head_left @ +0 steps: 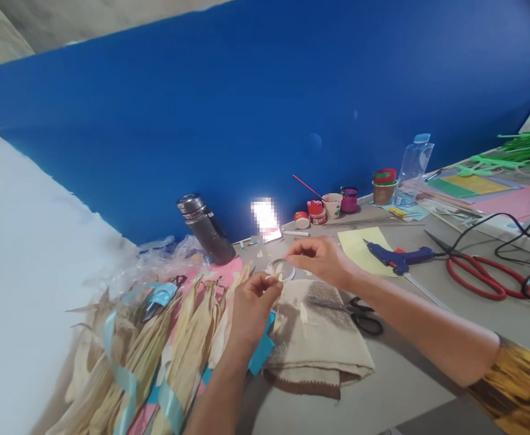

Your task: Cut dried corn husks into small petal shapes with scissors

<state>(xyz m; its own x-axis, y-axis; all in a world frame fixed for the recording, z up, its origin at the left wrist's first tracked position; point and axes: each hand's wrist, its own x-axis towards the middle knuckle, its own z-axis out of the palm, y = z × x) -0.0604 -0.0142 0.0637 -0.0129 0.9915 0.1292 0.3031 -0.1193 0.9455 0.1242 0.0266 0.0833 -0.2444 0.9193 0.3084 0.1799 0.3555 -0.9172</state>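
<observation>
My left hand [253, 308] is closed in a pinch above the folded beige cloth [332, 344]. A small pale bit shows at its fingertips, too small to name. Just beyond it to the right, my right hand [322, 257] is also pinched, and what its fingers hold is hidden. Between and behind the fingertips lies a white ring [293, 272] that looks like a tape roll. Black-handled scissors [367, 320] rest on the cloth under my right forearm. Dried corn husks [197, 314] are heaped left of my left hand, with light blue ribbon [122, 374] across them.
A dark flask [208, 232] and a bright, blurred-out phone-like screen [267, 220] stand by the blue wall. Paint pots [316, 212], a paper cup [332, 206] and a plastic bottle [412, 172] line the back. A blue glue gun [398, 257] and red-handled scissors [477, 278] lie right.
</observation>
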